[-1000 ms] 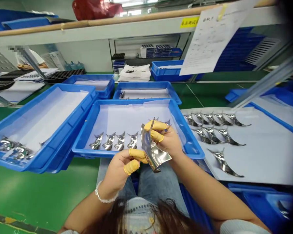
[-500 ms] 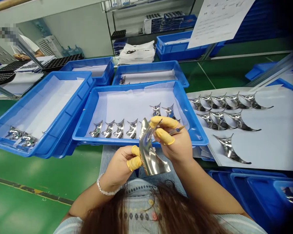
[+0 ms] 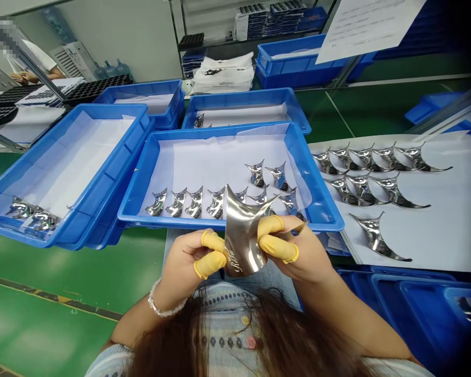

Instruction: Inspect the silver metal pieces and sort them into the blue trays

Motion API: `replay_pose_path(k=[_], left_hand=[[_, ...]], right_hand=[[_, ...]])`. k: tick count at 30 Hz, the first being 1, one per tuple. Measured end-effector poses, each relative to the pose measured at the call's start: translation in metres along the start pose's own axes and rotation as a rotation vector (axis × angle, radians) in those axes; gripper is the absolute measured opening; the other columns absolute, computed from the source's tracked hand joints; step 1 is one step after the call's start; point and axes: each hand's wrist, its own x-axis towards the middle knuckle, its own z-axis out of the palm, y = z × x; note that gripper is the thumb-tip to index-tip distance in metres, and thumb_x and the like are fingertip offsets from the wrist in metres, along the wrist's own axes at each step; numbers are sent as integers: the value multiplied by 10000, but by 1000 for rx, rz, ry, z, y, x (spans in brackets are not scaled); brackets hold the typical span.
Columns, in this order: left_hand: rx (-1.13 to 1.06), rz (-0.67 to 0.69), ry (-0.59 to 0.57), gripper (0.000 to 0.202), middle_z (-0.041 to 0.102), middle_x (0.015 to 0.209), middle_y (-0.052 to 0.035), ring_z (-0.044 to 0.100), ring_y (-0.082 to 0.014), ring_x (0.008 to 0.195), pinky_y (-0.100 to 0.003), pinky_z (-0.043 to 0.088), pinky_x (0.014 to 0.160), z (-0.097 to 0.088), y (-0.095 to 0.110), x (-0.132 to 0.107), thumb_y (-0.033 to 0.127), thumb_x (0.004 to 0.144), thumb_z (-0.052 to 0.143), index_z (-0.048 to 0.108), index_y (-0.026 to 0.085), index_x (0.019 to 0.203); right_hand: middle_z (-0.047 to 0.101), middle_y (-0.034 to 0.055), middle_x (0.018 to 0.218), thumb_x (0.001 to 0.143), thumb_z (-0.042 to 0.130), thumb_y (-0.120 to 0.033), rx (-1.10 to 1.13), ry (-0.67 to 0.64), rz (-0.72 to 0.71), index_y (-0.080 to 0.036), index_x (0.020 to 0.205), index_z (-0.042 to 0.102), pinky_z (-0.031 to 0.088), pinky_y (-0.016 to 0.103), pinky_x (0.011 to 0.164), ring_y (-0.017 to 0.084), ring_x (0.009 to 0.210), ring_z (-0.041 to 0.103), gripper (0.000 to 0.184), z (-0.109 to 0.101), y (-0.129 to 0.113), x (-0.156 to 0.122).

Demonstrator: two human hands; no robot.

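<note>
probably to keep its face unmarked, my left hand [image 3: 186, 267] and right hand [image 3: 308, 254] pinch the curved metal piece [image 3: 241, 225] by opposite edges with yellow-capped fingers [image 3: 211, 265], by the blue tray's [image 3: 319, 191] near side.

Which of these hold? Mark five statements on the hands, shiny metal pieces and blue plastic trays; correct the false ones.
1. The left hand and right hand grip one shiny curved metal piece. True.
2. Its visible surface is unmarked. False: pale script lettering shows near its lower left.
3. Both hands wear yellow finger covers. True.
4. A bracelet circles the right wrist. False: a white beaded bracelet is on the left.
5. The central tray has one row. False: two pointed silvery pieces sit behind the near row.
</note>
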Motion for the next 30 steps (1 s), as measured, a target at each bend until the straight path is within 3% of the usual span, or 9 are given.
replay_pose_path(k=[3, 10, 18, 22, 25, 30], left_hand=[[211, 163, 30, 291, 624, 639, -20, 528, -143, 626, -275, 433, 607, -4, 9, -3, 466, 804, 785, 751, 193, 710], [636, 499, -45, 102, 679, 629, -16, 562, -154, 608, -287, 441, 620, -13, 24, -10, 335, 872, 737, 800, 274, 820], [741, 574, -26, 54, 623, 593, 15, 552, -144, 620, -273, 452, 635, -19, 26, -12, 317, 854, 758, 810, 322, 865], [744, 615, -41, 75, 675, 641, 7, 556, -135, 614, -271, 446, 645, -21, 24, -10, 318, 879, 732, 802, 290, 879], [651, 478, -6, 168, 703, 665, -22, 557, -149, 608, -292, 442, 643, -21, 20, -11, 377, 889, 711, 794, 252, 813], [158, -9, 75, 357, 686, 644, -45, 578, -160, 602, -282, 460, 597, -19, 10, -10, 504, 782, 789, 731, 172, 665]], right_hand=[[609, -3, 561, 783, 820, -398, -17, -30, -17, -187, 682, 733, 413, 232, 440, 109, 476, 509, 250, 0, 5, 1], [688, 35, 727, 852, 760, -402, -108, -105, -117, -213, 766, 750, 519, 340, 661, 190, 704, 641, 207, -1, 18, 3], [656, 33, 783, 842, 777, -405, -110, -120, -113, -207, 793, 768, 501, 301, 660, 159, 717, 603, 204, 5, 12, 5], [656, 33, 771, 831, 786, -407, -120, -108, -107, -203, 785, 761, 494, 301, 642, 164, 711, 603, 211, 3, 13, 6], [644, 27, 698, 813, 792, -440, -118, -97, -88, -197, 720, 737, 478, 298, 607, 159, 652, 579, 265, 4, 15, 7], [569, -12, 577, 720, 851, -479, -33, -40, 93, -183, 662, 692, 358, 229, 451, 97, 492, 445, 341, 12, 15, 11]])
